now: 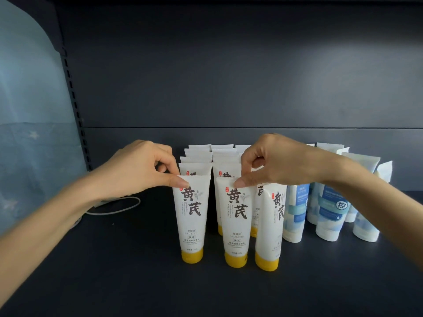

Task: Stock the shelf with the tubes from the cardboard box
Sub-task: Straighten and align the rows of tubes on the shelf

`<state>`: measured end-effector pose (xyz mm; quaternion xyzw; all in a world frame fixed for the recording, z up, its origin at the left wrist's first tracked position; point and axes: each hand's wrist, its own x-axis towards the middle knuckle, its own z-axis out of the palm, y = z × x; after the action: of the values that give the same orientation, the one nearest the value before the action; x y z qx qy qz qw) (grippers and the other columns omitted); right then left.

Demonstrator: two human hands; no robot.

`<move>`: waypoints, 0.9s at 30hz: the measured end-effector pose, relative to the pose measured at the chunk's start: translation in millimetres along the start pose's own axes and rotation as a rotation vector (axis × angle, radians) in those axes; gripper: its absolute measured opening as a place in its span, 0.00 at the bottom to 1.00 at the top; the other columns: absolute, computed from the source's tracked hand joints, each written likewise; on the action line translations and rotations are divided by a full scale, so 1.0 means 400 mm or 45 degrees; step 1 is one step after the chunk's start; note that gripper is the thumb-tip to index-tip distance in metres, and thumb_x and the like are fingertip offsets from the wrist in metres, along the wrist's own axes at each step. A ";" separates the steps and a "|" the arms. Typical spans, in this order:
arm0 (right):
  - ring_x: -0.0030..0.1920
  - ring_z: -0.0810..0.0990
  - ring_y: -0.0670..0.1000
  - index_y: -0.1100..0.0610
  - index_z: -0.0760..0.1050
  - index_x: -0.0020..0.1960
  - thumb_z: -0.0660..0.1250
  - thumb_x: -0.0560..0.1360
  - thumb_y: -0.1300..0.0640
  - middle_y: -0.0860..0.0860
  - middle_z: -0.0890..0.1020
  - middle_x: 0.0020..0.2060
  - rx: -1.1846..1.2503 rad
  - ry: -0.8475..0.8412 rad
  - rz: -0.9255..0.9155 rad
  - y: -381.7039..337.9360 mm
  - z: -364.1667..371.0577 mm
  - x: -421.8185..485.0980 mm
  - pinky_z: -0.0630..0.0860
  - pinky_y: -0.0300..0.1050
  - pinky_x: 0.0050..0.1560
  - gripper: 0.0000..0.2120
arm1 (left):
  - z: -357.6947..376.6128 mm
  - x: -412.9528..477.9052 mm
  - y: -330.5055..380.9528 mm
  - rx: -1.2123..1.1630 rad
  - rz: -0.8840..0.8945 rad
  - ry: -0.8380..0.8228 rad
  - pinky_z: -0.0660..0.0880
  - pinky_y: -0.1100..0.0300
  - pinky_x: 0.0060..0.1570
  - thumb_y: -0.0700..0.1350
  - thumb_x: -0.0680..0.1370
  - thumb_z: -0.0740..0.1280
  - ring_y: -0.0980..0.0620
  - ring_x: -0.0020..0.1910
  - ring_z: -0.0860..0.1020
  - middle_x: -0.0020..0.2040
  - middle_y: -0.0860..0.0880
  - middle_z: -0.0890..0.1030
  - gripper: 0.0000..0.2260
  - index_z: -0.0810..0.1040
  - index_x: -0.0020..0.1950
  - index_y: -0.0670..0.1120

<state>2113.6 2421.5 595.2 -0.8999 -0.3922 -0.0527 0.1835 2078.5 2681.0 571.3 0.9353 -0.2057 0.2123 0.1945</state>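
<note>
Left hand pinches the flat top seam of the left tube; right hand pinches the same seam on the middle tube. Both stand cap-down at the shelf front, rows behind. Judged light, soft-walled, tippy on narrow caps; the seam is the stiffest hold. Box not in view; rear rows mostly hidden; blue tubes partly behind the right forearm

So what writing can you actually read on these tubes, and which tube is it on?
"黄芪": big black characters on the yellow-capped tubes.
"LAO LI SHI", likely: small line lower on them.
"控": white circle on a blue tube.
Red seals, vertical Latin script and bottom print: too small to read.
</note>
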 end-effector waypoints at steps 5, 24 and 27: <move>0.32 0.71 0.48 0.54 0.80 0.34 0.73 0.68 0.45 0.56 0.80 0.34 0.022 0.066 0.006 0.001 0.010 0.016 0.75 0.52 0.45 0.13 | 0.016 0.012 -0.011 -0.048 -0.017 0.031 0.66 0.57 0.34 0.71 0.59 0.66 0.58 0.32 0.70 0.35 0.55 0.74 0.19 0.82 0.35 0.58; 0.32 0.70 0.51 0.54 0.83 0.40 0.72 0.63 0.38 0.63 0.80 0.38 0.247 0.076 0.087 0.037 0.016 0.032 0.70 0.44 0.36 0.19 | 0.019 0.036 -0.023 -0.060 -0.031 -0.006 0.63 0.61 0.33 0.65 0.62 0.71 0.60 0.31 0.71 0.36 0.59 0.75 0.14 0.83 0.37 0.57; 0.40 0.78 0.63 0.50 0.84 0.43 0.67 0.60 0.30 0.66 0.81 0.44 0.302 0.100 0.068 0.050 0.001 0.016 0.79 0.55 0.47 0.26 | 0.024 0.039 -0.023 -0.051 0.011 0.007 0.63 0.61 0.33 0.71 0.61 0.67 0.60 0.32 0.71 0.37 0.59 0.75 0.18 0.83 0.39 0.61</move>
<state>2132.4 2413.6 590.5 -0.8793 -0.3640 -0.0361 0.3051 2098.7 2679.6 568.2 0.9297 -0.2135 0.2113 0.2129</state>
